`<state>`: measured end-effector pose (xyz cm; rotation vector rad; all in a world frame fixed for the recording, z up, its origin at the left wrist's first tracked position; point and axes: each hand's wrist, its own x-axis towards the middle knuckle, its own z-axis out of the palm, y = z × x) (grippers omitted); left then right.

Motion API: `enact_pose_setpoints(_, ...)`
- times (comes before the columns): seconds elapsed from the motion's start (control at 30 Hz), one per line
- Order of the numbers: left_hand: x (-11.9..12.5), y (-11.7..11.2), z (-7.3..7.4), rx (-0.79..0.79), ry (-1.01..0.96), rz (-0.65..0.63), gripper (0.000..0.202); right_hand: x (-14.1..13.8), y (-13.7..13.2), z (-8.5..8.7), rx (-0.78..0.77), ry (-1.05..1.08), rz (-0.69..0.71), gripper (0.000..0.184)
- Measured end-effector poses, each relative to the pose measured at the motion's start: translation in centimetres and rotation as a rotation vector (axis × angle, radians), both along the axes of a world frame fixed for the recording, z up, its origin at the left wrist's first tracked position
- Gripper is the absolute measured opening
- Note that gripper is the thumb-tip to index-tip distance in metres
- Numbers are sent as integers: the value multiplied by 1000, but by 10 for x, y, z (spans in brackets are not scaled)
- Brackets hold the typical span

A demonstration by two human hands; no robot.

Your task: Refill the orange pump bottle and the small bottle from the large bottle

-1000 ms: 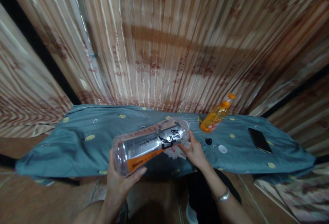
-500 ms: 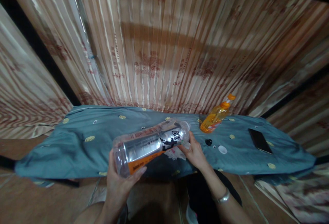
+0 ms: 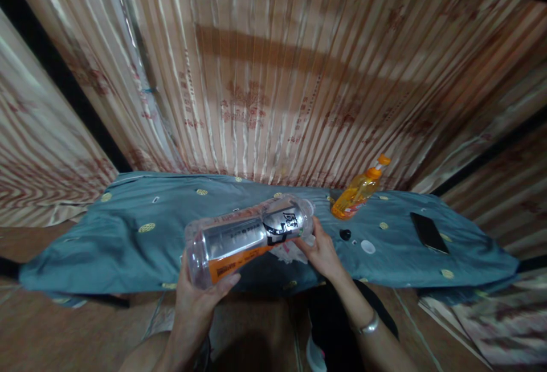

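Between my hands is a large clear plastic bottle (image 3: pixel 239 241) with a silver and orange label and black characters, tilted so its right end is higher. My left hand (image 3: pixel 199 292) grips its wide left end from below, thumb along the near side. The narrower right end rests in the fingers of my right hand (image 3: pixel 318 249), a silver bangle on that wrist. Below that end, some crumpled clear plastic (image 3: pixel 288 251) lies on the cloth. To the right of my right hand are a small black cap (image 3: pixel 345 234) and a white round disc (image 3: pixel 368 246).
A teal patterned cloth (image 3: pixel 145 258) covers the long bench. An orange-topped pump bottle of orange liquid (image 3: pixel 355 196) stands towards the back right. Further right lies a black phone (image 3: pixel 428 232). A pleated curtain (image 3: pixel 256 76) hangs behind, with dark frame bars at the sides.
Both hands keep their hold on the clear bottle, which has turned slightly, so the label sits a little differently. The whole view has shifted slightly.
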<state>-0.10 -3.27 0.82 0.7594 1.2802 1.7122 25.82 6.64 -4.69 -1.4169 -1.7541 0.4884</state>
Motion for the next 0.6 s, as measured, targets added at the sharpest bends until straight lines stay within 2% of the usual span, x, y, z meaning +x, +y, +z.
enact_pose_setpoints(0.27,4,0,8,33,-68,-90,100,0,0,3,-22,25,11,69)
enact_pose_setpoints(0.6,11,-5,8,-21,-180,-75,105,-1,-1,5,-27,23,23,68)
